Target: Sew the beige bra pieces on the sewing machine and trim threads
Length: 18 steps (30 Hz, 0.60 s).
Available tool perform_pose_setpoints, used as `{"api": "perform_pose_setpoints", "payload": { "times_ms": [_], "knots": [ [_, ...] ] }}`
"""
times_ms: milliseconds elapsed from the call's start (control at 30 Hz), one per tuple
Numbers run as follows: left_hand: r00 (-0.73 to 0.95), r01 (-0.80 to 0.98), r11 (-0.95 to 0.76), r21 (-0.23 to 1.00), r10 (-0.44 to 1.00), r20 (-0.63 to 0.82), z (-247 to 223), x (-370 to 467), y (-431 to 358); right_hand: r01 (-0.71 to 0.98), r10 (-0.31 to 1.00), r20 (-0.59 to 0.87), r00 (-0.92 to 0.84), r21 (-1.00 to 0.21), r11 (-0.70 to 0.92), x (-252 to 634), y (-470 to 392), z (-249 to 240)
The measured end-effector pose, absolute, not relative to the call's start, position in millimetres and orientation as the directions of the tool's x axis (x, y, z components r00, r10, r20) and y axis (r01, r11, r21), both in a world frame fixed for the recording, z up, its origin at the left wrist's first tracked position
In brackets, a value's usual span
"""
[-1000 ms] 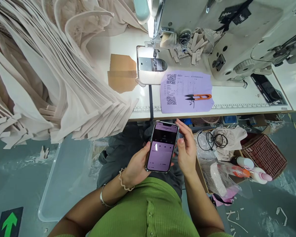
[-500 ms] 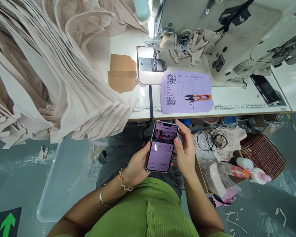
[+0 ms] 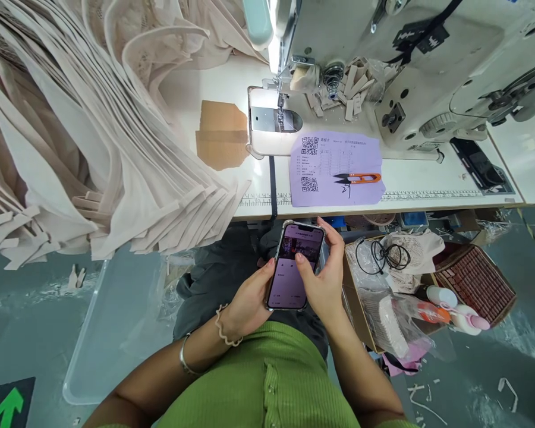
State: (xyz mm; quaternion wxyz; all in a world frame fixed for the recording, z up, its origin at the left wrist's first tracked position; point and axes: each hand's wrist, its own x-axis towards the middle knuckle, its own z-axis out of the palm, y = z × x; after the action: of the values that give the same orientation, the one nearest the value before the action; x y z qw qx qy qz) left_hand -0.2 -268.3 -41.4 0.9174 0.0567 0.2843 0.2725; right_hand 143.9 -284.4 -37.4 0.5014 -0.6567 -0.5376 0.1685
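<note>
A smartphone (image 3: 289, 282) with a lit screen is held upright over my lap, just below the table edge. My left hand (image 3: 248, 300) grips its left side, the thumb along the edge and the other fingers hidden behind. My right hand (image 3: 325, 279) wraps the right side, its thumb lying over the screen. On the table beyond the phone lies a purple paper sheet (image 3: 330, 160) printed with QR codes. Orange-handled thread snips (image 3: 361, 178) rest on that sheet.
A sewing machine (image 3: 410, 101) stands on the white table, with a piece of brown cardboard (image 3: 222, 134) beside its needle plate. Stacked beige garments (image 3: 129, 137) overhang the left edge. At the right, a cardboard box (image 3: 359, 318) holds bags, black cable and bottles, near a woven basket (image 3: 477, 285).
My right thumb has moved left from the phone's edge onto its screen. The left hand keeps its grip on the phone.
</note>
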Motion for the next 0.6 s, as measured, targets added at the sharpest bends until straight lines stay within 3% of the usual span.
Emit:
{"api": "perform_pose_setpoints", "payload": {
  "times_ms": [600],
  "knots": [
    [0.744, -0.459, 0.847, 0.268, 0.531, -0.405, -43.2, -4.6, -269.8, 0.413, 0.898, 0.287, 0.334, -0.901, 0.134, 157.6, -286.7, -30.8]
  ]
}}
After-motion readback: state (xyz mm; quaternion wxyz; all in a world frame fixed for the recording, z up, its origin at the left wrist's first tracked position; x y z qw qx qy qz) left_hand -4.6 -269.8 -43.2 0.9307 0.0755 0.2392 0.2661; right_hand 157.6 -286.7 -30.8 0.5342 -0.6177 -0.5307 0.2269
